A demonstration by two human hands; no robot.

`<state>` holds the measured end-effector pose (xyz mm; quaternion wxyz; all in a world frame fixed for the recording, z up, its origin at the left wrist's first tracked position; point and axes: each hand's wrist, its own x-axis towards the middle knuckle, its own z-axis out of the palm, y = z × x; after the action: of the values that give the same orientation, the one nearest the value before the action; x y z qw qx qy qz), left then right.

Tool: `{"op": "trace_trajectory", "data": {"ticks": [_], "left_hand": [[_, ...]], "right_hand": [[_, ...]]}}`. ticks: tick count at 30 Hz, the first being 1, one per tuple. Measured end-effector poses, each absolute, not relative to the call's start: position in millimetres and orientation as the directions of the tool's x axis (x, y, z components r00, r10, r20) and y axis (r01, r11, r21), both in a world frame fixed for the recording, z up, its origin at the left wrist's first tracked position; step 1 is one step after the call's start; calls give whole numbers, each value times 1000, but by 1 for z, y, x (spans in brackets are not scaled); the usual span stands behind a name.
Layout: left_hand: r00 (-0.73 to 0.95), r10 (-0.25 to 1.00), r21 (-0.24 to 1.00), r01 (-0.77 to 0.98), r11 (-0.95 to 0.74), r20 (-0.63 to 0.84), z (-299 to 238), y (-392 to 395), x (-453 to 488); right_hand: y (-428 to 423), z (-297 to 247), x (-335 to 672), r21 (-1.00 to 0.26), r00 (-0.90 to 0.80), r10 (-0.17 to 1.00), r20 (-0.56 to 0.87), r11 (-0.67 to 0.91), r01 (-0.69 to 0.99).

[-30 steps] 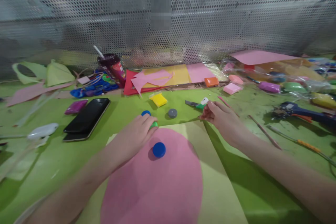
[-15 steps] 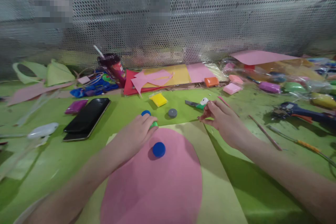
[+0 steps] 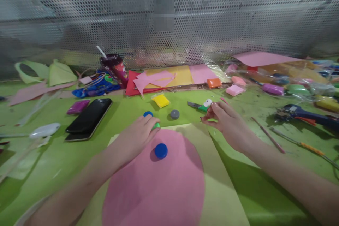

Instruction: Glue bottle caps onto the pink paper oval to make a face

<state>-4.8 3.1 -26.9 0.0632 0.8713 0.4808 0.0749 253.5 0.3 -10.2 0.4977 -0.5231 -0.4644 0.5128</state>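
Note:
My left hand [image 3: 136, 136] rests at the far edge of a pink paper oval [image 3: 156, 187], fingers curled over a small green piece [image 3: 156, 125]. A blue cap [image 3: 147, 114] peeks out just beyond its knuckles. Another blue cap [image 3: 161, 150] sits on the pink oval beside the hand. My right hand [image 3: 225, 122] hovers at the far right corner of the pale green sheet [image 3: 214, 183], fingertips pinched together on something too small to make out, near a green-and-white cutter [image 3: 201, 106]. A grey cap [image 3: 174, 114] lies between the hands.
A black phone [image 3: 90, 118] and purple packet [image 3: 78, 106] lie left. A yellow block [image 3: 161, 101], coloured paper sheets [image 3: 169, 76] and a dark cup [image 3: 115, 67] stand behind. A glue gun [image 3: 307, 114], thin sticks [image 3: 267, 135] and clay packets [image 3: 272, 88] fill the right. Perforated metal screen at the back.
My right hand's fingers have closed into a tighter pinch and drawn slightly back. The left hand has stayed put.

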Motion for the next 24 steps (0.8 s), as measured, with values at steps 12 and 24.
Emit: {"op": "trace_trajectory", "data": {"ticks": [12,24], "left_hand": [[481,875,184,857,-481,47,-22,1,-1],[542,835,133,825,-550,91,-31,5,-6]], "right_hand": [[-9,-7,252,-963,4,999,44,41,265],[-14,-15,250,-924,-45,998,43,57,379]]}}
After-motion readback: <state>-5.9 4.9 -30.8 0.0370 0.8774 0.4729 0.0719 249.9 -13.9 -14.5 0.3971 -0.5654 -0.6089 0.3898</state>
